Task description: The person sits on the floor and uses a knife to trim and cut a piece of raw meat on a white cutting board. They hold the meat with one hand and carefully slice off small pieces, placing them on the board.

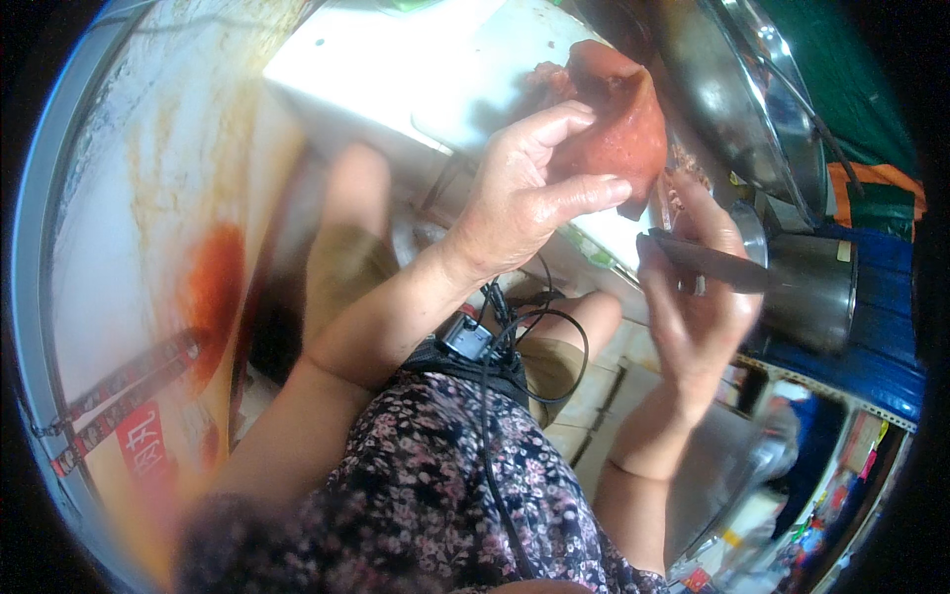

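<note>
My left hand (512, 193) grips a large piece of reddish cooked-looking meat (620, 141), thumb on its near side and fingers behind it. Ragged bits show at the meat's upper left edge. Over to the right, my right hand (701, 275) has a dark knife blade (705, 263) lying across its fingers; the handle is not plain to see. The fingertips of that hand are near the meat's lower right side, by some small brownish pieces (679, 178). Beneath the meat lies a white cutting board (460, 96), washed out by glare.
Large metal bowls (731, 96) stand at the upper right, with a metal pot (813, 293) below them on a blue surface (890, 356). A black cable (586, 341) loops at my waist. Shelves with packets (824, 512) are at the lower right. A stained panel (171, 185) is at the left.
</note>
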The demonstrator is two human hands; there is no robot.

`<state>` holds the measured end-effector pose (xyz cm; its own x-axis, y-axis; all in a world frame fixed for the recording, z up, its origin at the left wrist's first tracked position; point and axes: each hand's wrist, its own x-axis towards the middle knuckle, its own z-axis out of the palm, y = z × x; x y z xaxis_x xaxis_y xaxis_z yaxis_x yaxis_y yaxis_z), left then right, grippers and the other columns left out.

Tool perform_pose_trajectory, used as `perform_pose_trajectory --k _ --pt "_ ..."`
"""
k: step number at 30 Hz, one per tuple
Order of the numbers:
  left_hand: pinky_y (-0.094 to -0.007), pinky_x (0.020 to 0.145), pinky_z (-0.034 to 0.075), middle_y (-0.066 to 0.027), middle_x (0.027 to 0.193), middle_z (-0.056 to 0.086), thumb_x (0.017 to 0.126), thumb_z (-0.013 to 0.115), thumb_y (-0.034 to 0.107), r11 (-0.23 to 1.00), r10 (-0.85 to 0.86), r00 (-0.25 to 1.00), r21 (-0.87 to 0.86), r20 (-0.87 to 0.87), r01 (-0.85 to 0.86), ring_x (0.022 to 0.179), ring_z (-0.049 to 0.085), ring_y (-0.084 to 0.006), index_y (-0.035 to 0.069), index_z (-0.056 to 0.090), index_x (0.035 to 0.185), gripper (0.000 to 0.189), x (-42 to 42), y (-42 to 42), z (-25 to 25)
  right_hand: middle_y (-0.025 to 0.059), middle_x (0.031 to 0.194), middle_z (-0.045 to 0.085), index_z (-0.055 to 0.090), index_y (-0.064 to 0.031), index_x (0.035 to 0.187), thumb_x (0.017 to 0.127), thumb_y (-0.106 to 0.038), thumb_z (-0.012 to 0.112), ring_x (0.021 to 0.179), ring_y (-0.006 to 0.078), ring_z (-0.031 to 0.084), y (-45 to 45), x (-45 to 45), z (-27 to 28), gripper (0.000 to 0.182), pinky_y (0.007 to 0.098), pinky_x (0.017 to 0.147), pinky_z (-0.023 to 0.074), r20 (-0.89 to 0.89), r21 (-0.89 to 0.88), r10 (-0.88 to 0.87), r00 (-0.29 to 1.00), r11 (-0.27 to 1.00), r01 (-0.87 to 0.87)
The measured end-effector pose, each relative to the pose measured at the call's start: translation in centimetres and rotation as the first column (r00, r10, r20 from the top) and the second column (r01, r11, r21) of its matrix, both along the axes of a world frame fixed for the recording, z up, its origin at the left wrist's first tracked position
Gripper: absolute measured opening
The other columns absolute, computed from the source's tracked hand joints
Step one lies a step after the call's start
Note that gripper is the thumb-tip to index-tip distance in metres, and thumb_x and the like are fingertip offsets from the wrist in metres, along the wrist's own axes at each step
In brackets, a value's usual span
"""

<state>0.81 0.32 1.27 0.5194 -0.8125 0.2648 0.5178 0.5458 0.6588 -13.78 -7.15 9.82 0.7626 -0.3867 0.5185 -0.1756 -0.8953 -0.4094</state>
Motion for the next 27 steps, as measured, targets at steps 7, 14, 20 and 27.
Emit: perform_pose_trajectory --k 7,14,20,27 --pt "-0.0320 0.090 0.056 -0.0139 0.122 0.064 0.087 0.068 -0.002 0.999 -0.021 0.990 -0.027 -0.141 0.017 0.109 0.066 -0.0203 -0.007 0.054 0.131 0.047 0.0 0.2 -0.6 0.0009 0.073 0.060 0.064 0.0011 0.093 0.091 -0.008 0.069 0.052 0.0050 0.049 2.2 -0.5 2.6 0.011 0.0203 0.047 0.0341 -0.078 0.953 0.073 0.994 0.298 0.053" --pt "-0.0280 0.095 0.050 -0.0126 0.127 0.059 0.090 0.061 -0.008 1.000 -0.002 0.987 -0.019 -0.159 -0.001 0.113 0.059 -0.0152 -0.012 0.048 0.136 0.048 0.2 0.0 -1.6 0.0017 0.069 0.057 0.063 0.0017 0.096 0.097 -0.006 0.063 0.046 0.0058 0.045 2.3 -0.2 -0.9 0.008 0.0221 0.041 0.0318 0.003 0.967 0.397 0.918 -0.233 0.098" --pt "-0.0273 0.095 0.050 -0.0097 0.126 0.058 0.089 0.063 -0.008 0.997 -0.016 0.992 -0.070 -0.127 0.008 0.113 0.057 -0.0136 -0.010 0.051 0.134 0.047 0.3 0.2 -1.0 0.0036 0.067 0.057 0.064 0.0029 0.093 0.095 -0.006 0.065 0.043 0.0071 0.044 2.4 -0.1 -0.7 0.009 0.0224 0.038 0.0296 0.055 0.939 0.334 0.941 -0.338 0.065" --pt "-0.0280 0.096 0.050 -0.0097 0.127 0.054 0.088 0.068 -0.007 0.997 0.066 0.995 -0.040 -0.081 -0.069 0.114 0.056 -0.0142 -0.012 0.051 0.131 0.047 0.1 0.2 -1.1 0.0057 0.067 0.059 0.064 0.0039 0.091 0.091 -0.007 0.068 0.045 0.0085 0.048 2.6 -0.3 0.7 0.011 0.0210 0.041 0.0323 0.030 0.977 0.219 0.975 -0.214 0.017"
